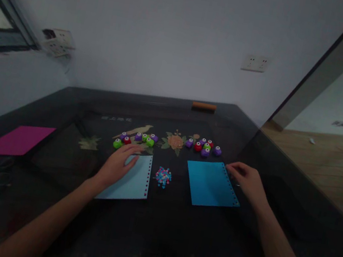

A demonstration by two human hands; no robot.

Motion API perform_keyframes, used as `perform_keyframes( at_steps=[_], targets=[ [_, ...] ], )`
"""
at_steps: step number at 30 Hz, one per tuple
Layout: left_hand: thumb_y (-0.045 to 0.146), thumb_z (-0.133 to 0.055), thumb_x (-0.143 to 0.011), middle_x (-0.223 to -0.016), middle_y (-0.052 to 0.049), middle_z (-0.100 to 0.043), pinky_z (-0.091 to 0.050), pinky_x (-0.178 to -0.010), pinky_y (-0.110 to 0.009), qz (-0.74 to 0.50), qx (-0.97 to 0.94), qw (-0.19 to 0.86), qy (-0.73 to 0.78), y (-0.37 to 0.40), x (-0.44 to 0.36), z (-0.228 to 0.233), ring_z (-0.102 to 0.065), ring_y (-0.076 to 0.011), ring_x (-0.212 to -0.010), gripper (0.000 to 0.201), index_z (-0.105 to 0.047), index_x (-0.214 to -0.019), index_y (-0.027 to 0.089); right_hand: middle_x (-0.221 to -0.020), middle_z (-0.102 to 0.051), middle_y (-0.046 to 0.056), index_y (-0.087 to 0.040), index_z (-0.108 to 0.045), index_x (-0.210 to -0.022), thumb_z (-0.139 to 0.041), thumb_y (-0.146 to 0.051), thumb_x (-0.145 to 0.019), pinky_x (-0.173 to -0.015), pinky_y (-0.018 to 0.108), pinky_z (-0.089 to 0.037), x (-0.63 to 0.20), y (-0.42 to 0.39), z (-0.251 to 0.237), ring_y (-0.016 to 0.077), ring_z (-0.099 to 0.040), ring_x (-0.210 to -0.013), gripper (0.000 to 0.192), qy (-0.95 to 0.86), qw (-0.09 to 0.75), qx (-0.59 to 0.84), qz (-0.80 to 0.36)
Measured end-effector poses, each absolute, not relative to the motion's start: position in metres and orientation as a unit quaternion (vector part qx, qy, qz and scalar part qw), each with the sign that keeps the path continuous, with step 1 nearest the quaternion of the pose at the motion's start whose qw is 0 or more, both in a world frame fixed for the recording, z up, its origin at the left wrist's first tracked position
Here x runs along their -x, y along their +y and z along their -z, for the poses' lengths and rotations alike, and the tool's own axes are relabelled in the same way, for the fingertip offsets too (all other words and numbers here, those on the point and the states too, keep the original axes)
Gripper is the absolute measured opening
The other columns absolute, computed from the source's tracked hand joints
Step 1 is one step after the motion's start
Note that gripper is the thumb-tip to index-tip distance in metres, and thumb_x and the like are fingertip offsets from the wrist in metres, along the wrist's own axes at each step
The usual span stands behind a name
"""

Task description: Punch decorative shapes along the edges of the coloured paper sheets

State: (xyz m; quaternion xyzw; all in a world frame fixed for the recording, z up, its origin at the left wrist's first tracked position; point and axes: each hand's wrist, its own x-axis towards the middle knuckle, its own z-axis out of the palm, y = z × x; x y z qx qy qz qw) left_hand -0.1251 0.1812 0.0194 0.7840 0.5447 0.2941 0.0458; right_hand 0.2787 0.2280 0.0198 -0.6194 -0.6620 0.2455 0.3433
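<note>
Left hand (118, 164) lies flat, fingers spread, on the pale blue sheet (130, 181); right hand (246, 180), fingers loosely curled (gripping nothing), touches the blue sheet (210, 184); confetti pile (163, 176) between them.

The counter (172, 235) is dark and glossy, with a smooth top that carries a faint sheen and an inlaid flower pattern. The pale blue sheet (130, 181), the deeper blue sheet (210, 184) and the magenta sheet (16, 140) look like matt paper (the blue two perforated along one edge). The small punches (203, 146) look like shiny coloured plastic. The floor (324, 164) looks like wood.
</note>
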Motion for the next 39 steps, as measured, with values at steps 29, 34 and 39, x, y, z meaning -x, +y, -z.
perform_keyframes(
  at_steps=[29,34,39],
  targets=[
    [0.054,-0.066,-0.068,-0.123,-0.012,-0.049,-0.036,-0.091,-0.046,-0.135,-0.764,0.093,0.624,0.188,0.193,0.021,-0.044,-0.0324,-0.113,0.07,-0.049,-0.127,0.022,-0.114,-0.053,0.015,-0.015,-0.056,-0.12,-0.062,-0.047,-0.077,-0.087,0.041,-0.045,-0.047,0.247,0.007,0.0288,-0.049,-0.107,0.054,-0.925,0.101,0.362,-0.061],
    [0.055,-0.065,-0.068,-0.117,-0.011,-0.05,-0.036,-0.09,-0.046,-0.136,-0.771,0.09,0.616,0.188,0.193,0.021,-0.044,-0.032,-0.11,0.067,-0.052,-0.125,0.022,-0.112,-0.054,0.014,-0.016,-0.057,-0.117,-0.063,-0.046,-0.077,-0.086,0.04,-0.045,-0.046,0.243,0.003,0.0276,-0.05,-0.106,0.05,-0.921,0.103,0.371,-0.062],
    [0.053,-0.067,-0.068,-0.118,-0.011,-0.049,-0.036,-0.091,-0.047,-0.146,-0.777,0.081,0.607,0.188,0.193,0.02,-0.045,-0.0317,-0.11,0.063,-0.054,-0.121,0.024,-0.111,-0.055,0.011,-0.017,-0.054,-0.117,-0.066,-0.042,-0.076,-0.085,0.038,-0.045,-0.046,0.241,0.001,0.0253,-0.052,-0.105,0.049,-0.919,0.122,0.368,-0.074]
  ],
)
